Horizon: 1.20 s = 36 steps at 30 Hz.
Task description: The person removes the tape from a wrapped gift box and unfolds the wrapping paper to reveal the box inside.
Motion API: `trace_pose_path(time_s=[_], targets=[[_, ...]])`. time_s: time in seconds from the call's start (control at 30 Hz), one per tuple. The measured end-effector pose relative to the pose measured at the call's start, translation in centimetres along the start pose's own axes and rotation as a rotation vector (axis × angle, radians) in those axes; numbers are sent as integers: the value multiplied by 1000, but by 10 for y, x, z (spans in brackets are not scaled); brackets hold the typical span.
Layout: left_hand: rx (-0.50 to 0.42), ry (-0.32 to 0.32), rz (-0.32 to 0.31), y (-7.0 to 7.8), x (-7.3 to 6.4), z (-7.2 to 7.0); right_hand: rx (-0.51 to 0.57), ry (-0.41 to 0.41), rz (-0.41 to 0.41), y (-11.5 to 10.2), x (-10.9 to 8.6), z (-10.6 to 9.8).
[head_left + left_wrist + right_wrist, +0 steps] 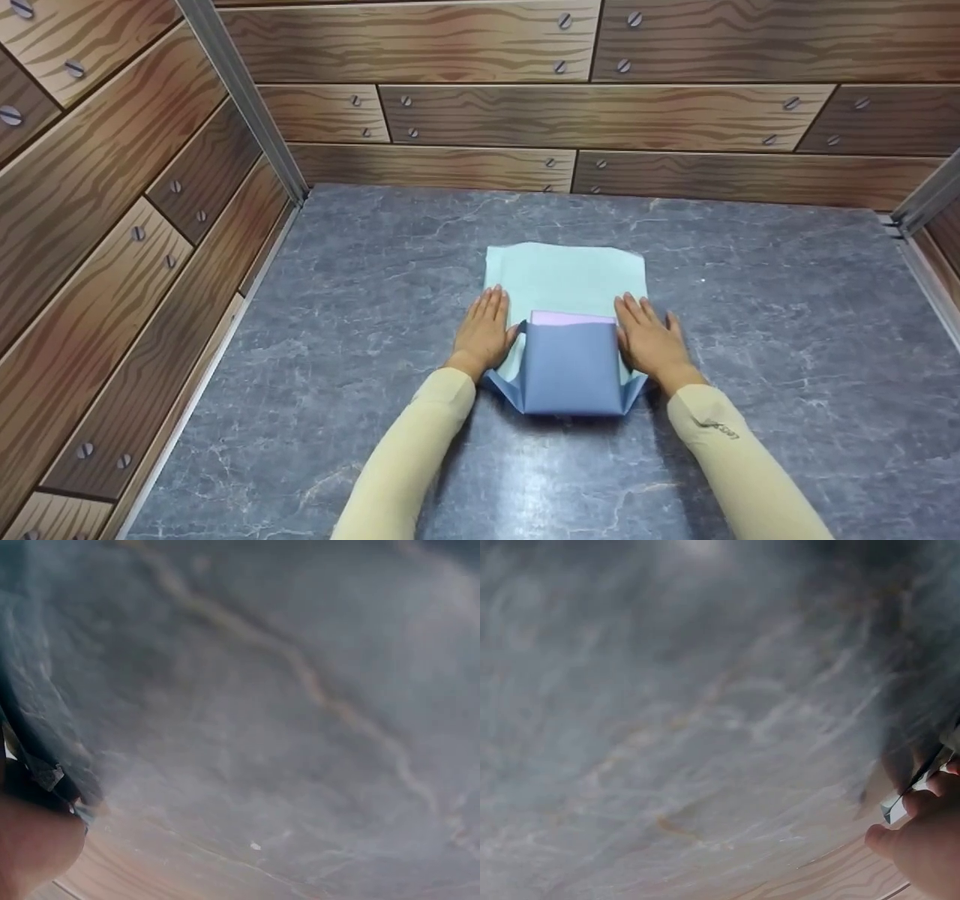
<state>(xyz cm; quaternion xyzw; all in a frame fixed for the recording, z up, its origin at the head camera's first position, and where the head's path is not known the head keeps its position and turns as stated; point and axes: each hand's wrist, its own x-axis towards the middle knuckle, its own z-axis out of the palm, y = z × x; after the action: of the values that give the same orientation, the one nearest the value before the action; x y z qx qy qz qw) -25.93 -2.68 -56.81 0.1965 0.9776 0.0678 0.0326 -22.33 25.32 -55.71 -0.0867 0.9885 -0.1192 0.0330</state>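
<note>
In the head view, a sheet of wrapping paper [566,277], pale mint inside and blue outside, lies on the table. Its near end is folded up over a lilac box [574,319], leaving only a strip of the box's far edge visible. My left hand [481,334] presses on the paper's left side with fingers straight and pointing away. On the opposite side my right hand [651,337] rests on the paper, its fingers also straight. The blue paper flares out at both near corners. Each wrist view catches only part of a hand at its edge.
The grey marbled table [360,300] extends around the paper. Wood-patterned panels [480,112] stand behind it and along the left [112,262]. Metal posts [240,97] mark the back corners.
</note>
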Motion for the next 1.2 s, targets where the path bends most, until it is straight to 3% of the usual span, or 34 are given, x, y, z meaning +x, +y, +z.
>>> trace_pose_path(time_s=[0.13,0.53,0.87,1.03,1.2], targets=[[14,17,7,-1,-1,-1,-7,3,1,-1,1,0],[29,-20,85,-9,-16,-3,45,55,-44,8,-16,-2],[59,-6,199,-9,-30,-6,45,73,-89,11,-30,-5],[105,-30,230,-11,-38,-7,20,74,-134,8,-42,-4],[61,-74,236,-12,-47,-7,-8,86,-168,3,-54,1]])
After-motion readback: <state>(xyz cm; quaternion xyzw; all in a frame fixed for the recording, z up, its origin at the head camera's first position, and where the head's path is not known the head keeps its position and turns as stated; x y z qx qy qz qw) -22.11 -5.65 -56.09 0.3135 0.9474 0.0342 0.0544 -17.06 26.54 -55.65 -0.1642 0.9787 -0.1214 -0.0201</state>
